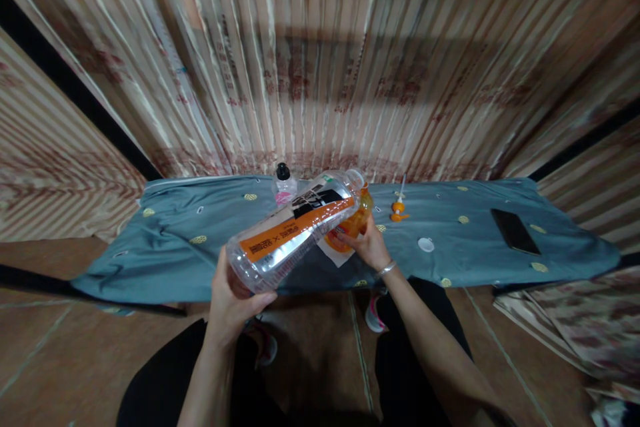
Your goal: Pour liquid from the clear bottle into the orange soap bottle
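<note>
My left hand [235, 297] is wrapped round the base of a large clear plastic bottle [295, 233] with an orange, black and silver label. That bottle tilts up to the right, and its uncapped mouth lies against the neck of an orange bottle [356, 220]. Around the orange bottle my right hand [370, 243] is closed, holding it near the cloth; the big bottle hides part of it. Whether any liquid passes between the two mouths, I cannot tell. A white paper [336, 255] lies under the orange bottle.
On the blue-grey cloth [165, 247] stands a small clear bottle with a black cap [283, 177]. To the right lie an orange pump head [399, 208] with its tube, a white cap [426, 244] and a black phone [515, 231]. Curtains [320, 67] hang behind.
</note>
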`<move>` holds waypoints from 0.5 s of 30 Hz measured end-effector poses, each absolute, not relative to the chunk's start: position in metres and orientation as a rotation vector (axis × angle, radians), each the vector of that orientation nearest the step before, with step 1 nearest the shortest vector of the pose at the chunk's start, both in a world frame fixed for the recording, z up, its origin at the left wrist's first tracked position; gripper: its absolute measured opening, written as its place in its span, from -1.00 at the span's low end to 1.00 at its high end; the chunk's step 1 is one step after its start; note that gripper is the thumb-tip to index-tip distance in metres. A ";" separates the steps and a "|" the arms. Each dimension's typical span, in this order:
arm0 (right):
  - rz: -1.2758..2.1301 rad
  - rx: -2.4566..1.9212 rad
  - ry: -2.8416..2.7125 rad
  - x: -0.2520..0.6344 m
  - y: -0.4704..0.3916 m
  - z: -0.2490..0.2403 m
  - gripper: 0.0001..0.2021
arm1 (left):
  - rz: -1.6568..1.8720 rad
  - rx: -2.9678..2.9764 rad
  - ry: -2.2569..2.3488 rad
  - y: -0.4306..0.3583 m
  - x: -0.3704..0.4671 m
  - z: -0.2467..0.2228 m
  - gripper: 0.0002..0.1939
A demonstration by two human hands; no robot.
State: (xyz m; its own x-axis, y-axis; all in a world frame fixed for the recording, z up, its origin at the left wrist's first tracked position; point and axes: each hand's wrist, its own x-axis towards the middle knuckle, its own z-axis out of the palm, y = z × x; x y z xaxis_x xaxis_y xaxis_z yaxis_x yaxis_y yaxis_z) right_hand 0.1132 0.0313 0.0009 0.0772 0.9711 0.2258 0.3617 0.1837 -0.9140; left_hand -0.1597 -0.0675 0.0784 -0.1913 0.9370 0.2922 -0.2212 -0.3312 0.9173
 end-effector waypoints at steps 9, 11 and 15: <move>0.799 -1.346 -1.464 0.114 0.030 0.002 -0.24 | 1.675 1.190 0.931 -0.068 -0.161 0.075 -0.21; 0.799 -1.343 -1.465 0.114 0.030 0.003 -0.24 | 1.678 1.186 0.929 -0.068 -0.161 0.076 -0.22; 0.792 -1.357 -1.466 0.113 0.030 0.004 -0.25 | 1.676 1.183 0.938 -0.069 -0.160 0.081 -0.24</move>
State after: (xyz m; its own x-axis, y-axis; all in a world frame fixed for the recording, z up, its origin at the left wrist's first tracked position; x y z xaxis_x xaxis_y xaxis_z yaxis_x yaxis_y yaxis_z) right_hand 0.1130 0.0299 0.0035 0.0699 0.9749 0.2114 0.3573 0.1733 -0.9178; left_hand -0.1596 -0.0687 0.0807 -0.1839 0.9313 0.3145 -0.2191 -0.3508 0.9105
